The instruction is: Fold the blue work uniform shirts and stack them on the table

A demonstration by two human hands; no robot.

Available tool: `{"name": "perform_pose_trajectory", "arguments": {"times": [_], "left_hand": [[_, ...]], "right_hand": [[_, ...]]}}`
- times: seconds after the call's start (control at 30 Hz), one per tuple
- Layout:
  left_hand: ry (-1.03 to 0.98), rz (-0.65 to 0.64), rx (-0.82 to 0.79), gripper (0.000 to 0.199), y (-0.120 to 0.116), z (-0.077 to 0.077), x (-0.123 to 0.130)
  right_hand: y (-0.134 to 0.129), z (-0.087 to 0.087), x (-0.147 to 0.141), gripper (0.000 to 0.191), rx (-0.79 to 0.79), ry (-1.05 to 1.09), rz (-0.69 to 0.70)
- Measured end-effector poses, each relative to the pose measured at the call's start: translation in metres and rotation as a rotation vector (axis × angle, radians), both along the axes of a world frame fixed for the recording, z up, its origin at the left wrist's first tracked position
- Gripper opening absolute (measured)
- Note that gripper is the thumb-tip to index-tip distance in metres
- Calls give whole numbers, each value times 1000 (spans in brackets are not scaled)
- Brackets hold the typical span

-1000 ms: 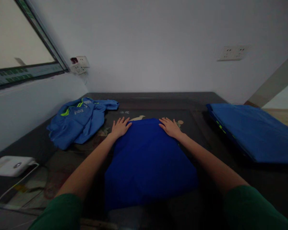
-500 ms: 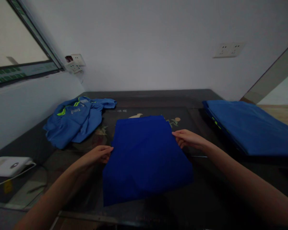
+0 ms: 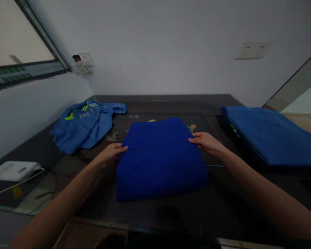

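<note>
A folded dark-blue garment (image 3: 160, 162) is spread in front of me over the middle of the dark table (image 3: 155, 214). My left hand (image 3: 112, 154) pinches its left edge, thumb on top and the other fingers partly hidden underneath. On the opposite edge, slightly farther up, my right hand (image 3: 206, 141) grips the cloth in the same way. How many layers the fabric has, and whether its underside rests fully on the table, I cannot tell.
A crumpled blue shirt (image 3: 85, 126) with yellow-green stripes lies at the back left. Folded blue clothes (image 3: 274, 135) are at the right. A white device (image 3: 15, 170) with a cable sits at the left edge. A wall (image 3: 155, 48) stands behind the table.
Both hands have moved the garment slightly away from me. Its near edge, which hung lower and slanted, now lies farther up and flatter.
</note>
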State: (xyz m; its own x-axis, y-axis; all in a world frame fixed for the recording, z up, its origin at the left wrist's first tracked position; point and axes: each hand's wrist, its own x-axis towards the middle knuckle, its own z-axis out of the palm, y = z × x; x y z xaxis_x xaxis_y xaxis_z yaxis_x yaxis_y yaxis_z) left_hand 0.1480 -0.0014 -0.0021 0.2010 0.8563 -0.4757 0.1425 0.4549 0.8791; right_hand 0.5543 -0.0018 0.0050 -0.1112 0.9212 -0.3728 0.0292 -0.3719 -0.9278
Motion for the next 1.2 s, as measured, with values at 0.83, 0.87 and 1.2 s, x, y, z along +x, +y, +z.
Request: {"name": "perform_pose_trajectory", "arguments": {"times": [0.83,0.87,1.2], "left_hand": [[1075,262,540,37,116,-26,43],[1122,255,545,39,113,-27,43],[1393,72,507,46,117,-11,50]], "right_hand": [[97,-15,-46,34,461,-1200,-132],[97,-19,-45,35,466,-1240,-111],[104,-39,-45,39,407,-1309,-97]]}}
